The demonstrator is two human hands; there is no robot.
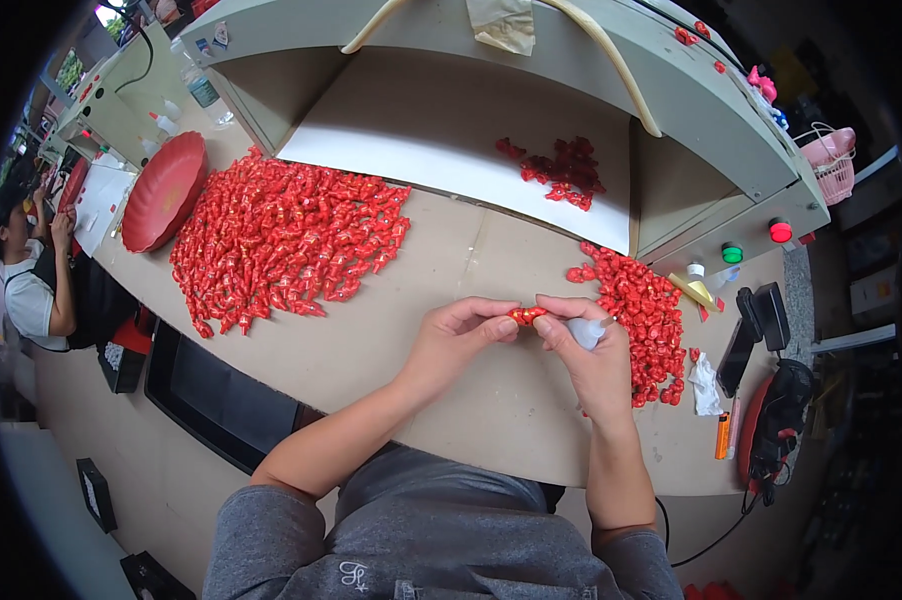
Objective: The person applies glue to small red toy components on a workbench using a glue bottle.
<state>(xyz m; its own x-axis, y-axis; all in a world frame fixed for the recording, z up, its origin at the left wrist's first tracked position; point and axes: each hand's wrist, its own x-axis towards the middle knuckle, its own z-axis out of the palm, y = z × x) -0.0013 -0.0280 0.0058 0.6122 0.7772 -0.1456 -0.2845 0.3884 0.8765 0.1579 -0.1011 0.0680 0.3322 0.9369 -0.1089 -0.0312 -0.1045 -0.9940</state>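
Both hands meet over the near middle of the table (451,250). The left hand (461,335) pinches one end of a small red wrapped piece (527,315); the right hand (581,345) grips its other end while clutching a small white bottle (588,331). This looks like a sealing or gluing step, calling for steady fingertips. Red heaps lie far left (281,240) and right (646,315). The bottle's tip is hidden.

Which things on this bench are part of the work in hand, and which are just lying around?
In use: small red wrapped piece pinched by left hand and right hand; white squeeze bottle; big red pile; smaller red pile.

Lying about: red tray; orange lighter; water bottle.
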